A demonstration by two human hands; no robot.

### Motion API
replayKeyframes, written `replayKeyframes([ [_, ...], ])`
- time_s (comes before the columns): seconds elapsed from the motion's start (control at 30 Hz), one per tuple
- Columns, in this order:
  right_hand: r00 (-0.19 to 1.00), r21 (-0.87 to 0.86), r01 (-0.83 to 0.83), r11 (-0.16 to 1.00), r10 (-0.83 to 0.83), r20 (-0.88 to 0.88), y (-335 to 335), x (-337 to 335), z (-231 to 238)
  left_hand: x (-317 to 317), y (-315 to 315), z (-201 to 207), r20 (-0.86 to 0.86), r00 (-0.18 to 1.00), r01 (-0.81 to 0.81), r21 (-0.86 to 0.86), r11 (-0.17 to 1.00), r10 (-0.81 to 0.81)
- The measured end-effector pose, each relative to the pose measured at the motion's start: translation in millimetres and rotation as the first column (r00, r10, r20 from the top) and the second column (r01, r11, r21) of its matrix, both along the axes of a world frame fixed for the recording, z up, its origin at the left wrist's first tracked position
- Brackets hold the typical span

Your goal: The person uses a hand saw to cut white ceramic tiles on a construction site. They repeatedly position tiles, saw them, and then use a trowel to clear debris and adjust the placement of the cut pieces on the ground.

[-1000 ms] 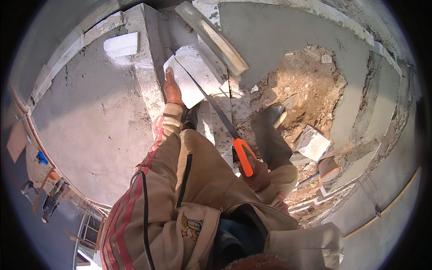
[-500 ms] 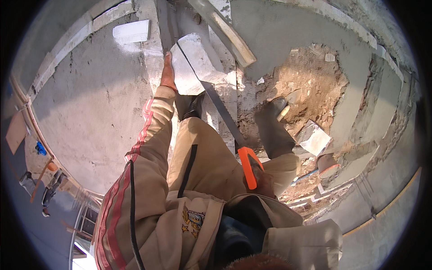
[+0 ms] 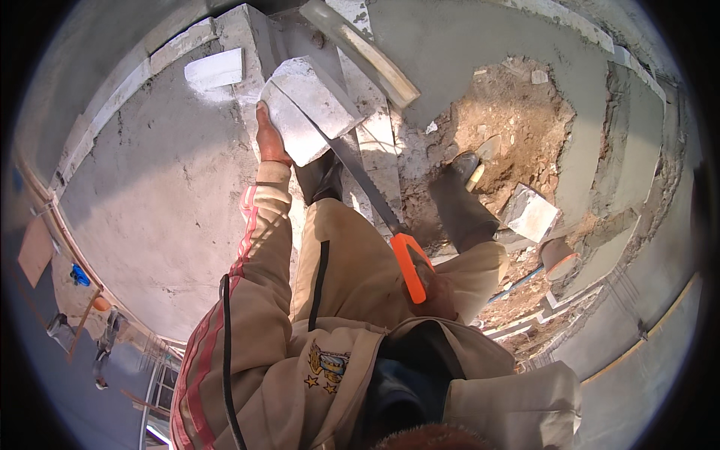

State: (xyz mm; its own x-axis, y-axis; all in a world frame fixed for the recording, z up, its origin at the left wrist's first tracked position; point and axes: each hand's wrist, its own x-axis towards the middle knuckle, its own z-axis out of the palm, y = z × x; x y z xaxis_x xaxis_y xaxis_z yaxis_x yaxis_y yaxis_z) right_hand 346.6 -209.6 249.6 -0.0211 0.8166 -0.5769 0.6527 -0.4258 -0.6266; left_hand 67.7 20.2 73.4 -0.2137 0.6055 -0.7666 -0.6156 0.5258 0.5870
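Note:
My left hand (image 3: 271, 139) grips the left side of a white, chalky block (image 3: 324, 91), thumb up along its edge; its other fingers are partly hidden. In my right hand (image 3: 441, 297) is the orange handle of a handsaw (image 3: 366, 184), held near my right thigh. The saw's long dark blade slants up and left across the block's face, seemingly in a cut line. The block rests tilted just beyond my left boot (image 3: 321, 178), on or against a pale ledge.
A wooden beam (image 3: 364, 54) lies beyond the block. By my right boot (image 3: 461, 204), a trowel (image 3: 475, 177) lies on broken earth (image 3: 517, 112). Nearby are a white block piece (image 3: 531, 213) and a bucket (image 3: 559, 259). Another white piece (image 3: 214, 68) is at upper left. Another person's legs (image 3: 109, 337) show far left.
The block has turned and tilted, showing more of its front face. My left hand has shifted slightly left and down with it. The saw has moved slightly up and left.

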Motion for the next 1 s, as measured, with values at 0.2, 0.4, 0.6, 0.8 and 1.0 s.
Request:
replayKeyframes([
  [0.2, 0.995, 0.046, -0.004, 0.999, 0.009, -0.098, 46.2, 5.8, 29.3, -42.5, 15.1, -13.3, -0.074, 0.996, -0.044, 0.076, 0.996, 0.050],
  [0.4, 0.977, 0.060, 0.106, 0.993, -0.093, -0.190, -13.6, 16.5, 59.5, -35.7, 9.9, 6.4, 0.042, 0.975, 0.216, 0.021, 0.976, -0.216],
  [0.6, 0.965, 0.148, 0.199, 0.969, -0.167, -0.203, 44.7, -24.2, 58.1, -5.4, -10.6, 26.2, 0.030, 0.913, 0.406, 0.012, 0.914, -0.406],
  [0.8, 0.971, 0.080, 0.203, 0.976, -0.189, -0.149, 74.4, -48.2, 40.4, 22.3, -26.6, 39.1, -0.097, 0.967, 0.248, 0.143, 0.958, -0.236],
  [1.0, 0.963, -0.013, 0.262, 0.965, -0.262, -0.057, -6.5, -32.4, 86.2, 29.6, -6.2, 59.5, 0.062, 0.980, 0.175, 0.168, 0.970, -0.187],
])
